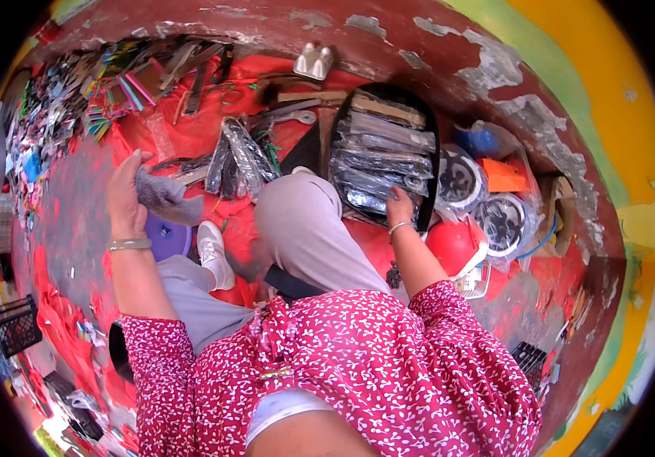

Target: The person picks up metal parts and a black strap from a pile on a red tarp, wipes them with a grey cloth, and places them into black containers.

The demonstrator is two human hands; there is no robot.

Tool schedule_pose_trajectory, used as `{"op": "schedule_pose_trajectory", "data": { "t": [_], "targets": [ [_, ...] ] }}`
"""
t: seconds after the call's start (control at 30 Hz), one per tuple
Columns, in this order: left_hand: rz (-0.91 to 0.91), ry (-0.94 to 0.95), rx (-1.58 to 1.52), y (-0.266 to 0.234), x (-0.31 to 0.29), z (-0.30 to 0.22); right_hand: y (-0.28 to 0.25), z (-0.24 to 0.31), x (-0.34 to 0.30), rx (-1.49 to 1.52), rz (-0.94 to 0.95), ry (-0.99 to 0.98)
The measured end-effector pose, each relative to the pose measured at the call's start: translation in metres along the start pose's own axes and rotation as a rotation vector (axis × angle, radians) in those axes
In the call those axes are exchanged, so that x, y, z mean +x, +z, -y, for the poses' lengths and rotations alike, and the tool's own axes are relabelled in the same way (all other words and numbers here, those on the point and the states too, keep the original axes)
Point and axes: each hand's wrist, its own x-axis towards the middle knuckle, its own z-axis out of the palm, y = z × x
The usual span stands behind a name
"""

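Observation:
My left hand (124, 194) is raised at the left, closed round a fuzzy grey cloth (166, 196) that hangs from its palm. At the right, my right hand (400, 207) rests at the near right part of a black tub (432, 145). Its fingers look loosely extended against the plastic-wrapped packets (381, 164) stacked in rows inside the tub. What lies within the packets is dark and hard to make out. More clear-wrapped dark packets (240, 160) lie on the red sheet left of the tub.
Bagged black-and-white round items (501, 225), a red ball-like thing (449, 242) and a white basket (474, 280) stand right of the tub. A purple stool (166, 238) is by my left leg. Mixed small goods (38, 145) cover the far left. A peeling wall (487, 61) runs behind.

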Motion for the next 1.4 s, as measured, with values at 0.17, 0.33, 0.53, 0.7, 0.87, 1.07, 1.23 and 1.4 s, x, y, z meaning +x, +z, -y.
{"op": "schedule_pose_trajectory", "data": {
  "t": [0.17, 0.33, 0.53, 0.7, 0.87, 1.07, 1.23, 1.4],
  "targets": [
    [-0.046, 0.065, -0.022, 0.022, -0.018, 0.0, 0.004, 0.056, -0.026, -0.823, 0.329, -0.207],
    [-0.075, 0.032, -0.103, 0.009, -0.028, -0.018, 0.014, 0.043, -0.008, -0.886, 0.502, -0.209],
    [-0.01, 0.075, -0.224, 0.026, -0.021, -0.013, 0.002, 0.151, -0.008, 0.148, 0.246, -0.506],
    [0.246, -0.098, -0.584, 0.053, -0.043, -0.019, -0.02, 0.342, -0.146, 0.316, 0.581, -0.966],
    [0.455, 0.026, -0.924, 0.073, -0.095, -0.058, 0.014, 0.365, -0.211, 0.431, 0.783, -1.036],
    [0.313, 0.123, -0.9, 0.043, -0.134, -0.041, 0.007, 0.321, -0.181, 0.678, 0.948, -0.544],
    [0.107, -0.034, -0.698, 0.018, -0.127, 0.009, -0.034, 0.335, -0.18, 1.185, 1.154, -0.321],
    [0.132, -0.233, -0.501, 0.032, -0.146, 0.028, -0.05, 0.319, -0.185, 1.386, 1.286, -0.151]
  ]
}}
